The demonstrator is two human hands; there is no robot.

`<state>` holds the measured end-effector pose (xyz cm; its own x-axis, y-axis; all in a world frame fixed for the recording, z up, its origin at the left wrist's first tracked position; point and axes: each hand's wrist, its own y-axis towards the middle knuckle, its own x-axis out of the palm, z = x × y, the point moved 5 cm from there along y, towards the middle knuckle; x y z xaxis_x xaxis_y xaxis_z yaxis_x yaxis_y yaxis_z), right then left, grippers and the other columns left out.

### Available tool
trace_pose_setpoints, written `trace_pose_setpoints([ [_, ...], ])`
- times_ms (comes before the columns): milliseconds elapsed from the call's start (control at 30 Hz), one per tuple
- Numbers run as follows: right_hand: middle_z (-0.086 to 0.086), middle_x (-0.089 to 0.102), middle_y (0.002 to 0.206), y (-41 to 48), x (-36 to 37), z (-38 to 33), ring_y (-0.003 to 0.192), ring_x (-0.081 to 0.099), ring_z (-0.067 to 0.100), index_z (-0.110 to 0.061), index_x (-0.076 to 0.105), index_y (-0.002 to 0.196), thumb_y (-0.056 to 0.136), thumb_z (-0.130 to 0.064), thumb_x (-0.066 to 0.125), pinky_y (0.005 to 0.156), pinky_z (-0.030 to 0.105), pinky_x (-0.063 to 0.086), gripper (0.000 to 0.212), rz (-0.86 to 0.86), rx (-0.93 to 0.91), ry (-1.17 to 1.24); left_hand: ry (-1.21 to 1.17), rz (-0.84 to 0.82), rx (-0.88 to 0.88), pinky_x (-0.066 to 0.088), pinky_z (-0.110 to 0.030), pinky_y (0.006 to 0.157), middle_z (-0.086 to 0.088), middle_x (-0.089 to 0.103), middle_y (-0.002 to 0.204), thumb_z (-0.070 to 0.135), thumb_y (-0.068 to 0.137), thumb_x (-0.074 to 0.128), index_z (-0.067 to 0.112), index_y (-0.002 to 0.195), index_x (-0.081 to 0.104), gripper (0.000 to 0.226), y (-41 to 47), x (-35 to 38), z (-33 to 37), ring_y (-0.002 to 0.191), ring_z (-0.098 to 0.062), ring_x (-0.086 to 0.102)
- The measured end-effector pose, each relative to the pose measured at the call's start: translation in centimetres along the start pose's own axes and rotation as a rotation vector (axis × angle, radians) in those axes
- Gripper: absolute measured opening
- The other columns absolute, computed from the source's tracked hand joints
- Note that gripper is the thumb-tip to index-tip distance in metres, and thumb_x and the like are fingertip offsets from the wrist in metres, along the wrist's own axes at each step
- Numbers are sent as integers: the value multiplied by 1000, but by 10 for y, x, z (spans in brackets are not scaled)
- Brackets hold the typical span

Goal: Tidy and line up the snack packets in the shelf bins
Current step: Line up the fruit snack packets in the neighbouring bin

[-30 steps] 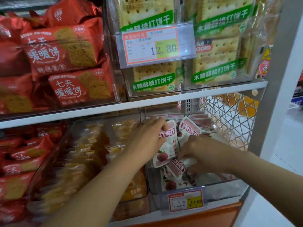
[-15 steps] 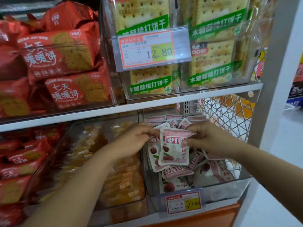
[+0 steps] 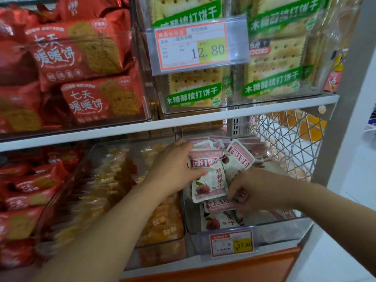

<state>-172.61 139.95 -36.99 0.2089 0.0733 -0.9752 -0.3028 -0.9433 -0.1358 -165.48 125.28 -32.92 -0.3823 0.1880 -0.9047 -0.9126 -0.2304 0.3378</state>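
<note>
A white shelf board (image 3: 142,127) crosses mid-frame, bearing clear bins (image 3: 162,103) of red biscuit packets (image 3: 81,58) upper left and green-banded cracker packs (image 3: 272,68) upper right.

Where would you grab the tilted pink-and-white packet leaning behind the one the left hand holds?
Probably by its upper sealed band, pinched from above. The tilted packet has that flat end sticking up free of the pile, while its lower part is hidden behind the upright packet gripped by the left hand.
</note>
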Motion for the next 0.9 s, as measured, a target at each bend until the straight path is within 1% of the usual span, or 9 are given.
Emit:
trace_pose_setpoints([
  [67, -11, 60, 105, 5, 7, -4, 95, 55, 12, -31, 66, 109, 80, -38, 67, 79, 25, 40, 31, 48, -25, -176, -21, 22, -12, 29, -24, 69, 11, 38, 97, 50, 78, 69, 21, 106, 52, 44, 0, 1, -1, 91, -6, 40],
  [167, -8, 63, 94, 5, -1, -4, 84, 57, 9, -23, 70, 96, 87, -25, 59, 74, 24, 43, 15, 121, -30, -196, -15, 50, -9, 27, -21, 68, 11, 37, 100, 49, 79, 68, 20, 106, 51, 43, -2, 2, 1, 92, -4, 37],
  [267, -13, 60, 72, -6, -23, -2, 62, 55, -8, -16, 67, 83, 90, -15, 58, 58, 8, 39, 11, 97, -23, 41, -23, 79, -20, 27, -20, 71, 12, 36, 103, 48, 80, 68, 19, 109, 52, 44, -2, 1, -1, 96, -4, 38],
  [400, -28, 59, 63, -18, -58, 4, 56, 55, -9, -28, 54, 72, 90, -24, 60, 51, 10, 38, 19, 348, 4, 332, -60, 76, -14, 24, -17, 66, 14, 35, 100, 40, 79, 71, 22, 115, 55, 43, 0, 1, 2, 94, -2, 38],
  [467, -17, 61, 62, -17, -56, 9, 57, 56, -12, -29, 53, 72, 89, -22, 61, 52, 10, 37, 20, 415, 47, 389, -74, 61, -23, 24, -18, 67, 15, 36, 102, 36, 79, 72, 24, 117, 55, 43, 0, 3, 2, 96, -2, 39],
  [600, -12, 62, 59, -10, -38, 14, 50, 57, -8, -25, 58, 75, 88, -22, 62, 54, 14, 40, 14, 447, 158, 448, -68, 9, -29, 27, -21, 67, 13, 42, 105, 34, 80, 71, 25, 113, 53, 39, 0, 6, -1, 97, -3, 41],
  [700, -5, 67, 58, -5, -31, 12, 52, 63, -1, -25, 59, 75, 87, -22, 64, 56, 16, 44, 14, 474, 184, 528, -163, -52, -7, 31, -9, 71, 16, 44, 106, 34, 84, 68, 28, 111, 55, 30, -1, 8, -4, 99, 1, 41],
  [767, -5, 68, 61, -3, -29, 7, 53, 64, 0, -24, 59, 74, 87, -20, 65, 51, 9, 41, 15, 504, 186, 554, -234, -78, -2, 31, -2, 74, 17, 47, 102, 32, 90, 61, 32, 104, 55, 16, -1, 7, -5, 98, 1, 44],
  [900, -1, 69, 64, -1, -30, 3, 53, 64, 2, -21, 60, 75, 87, -18, 65, 48, 5, 38, 13, 519, 171, 600, -284, -91, -21, 35, -10, 69, 15, 53, 93, 29, 93, 56, 32, 88, 56, 5, 0, 4, -10, 90, -1, 51],
])
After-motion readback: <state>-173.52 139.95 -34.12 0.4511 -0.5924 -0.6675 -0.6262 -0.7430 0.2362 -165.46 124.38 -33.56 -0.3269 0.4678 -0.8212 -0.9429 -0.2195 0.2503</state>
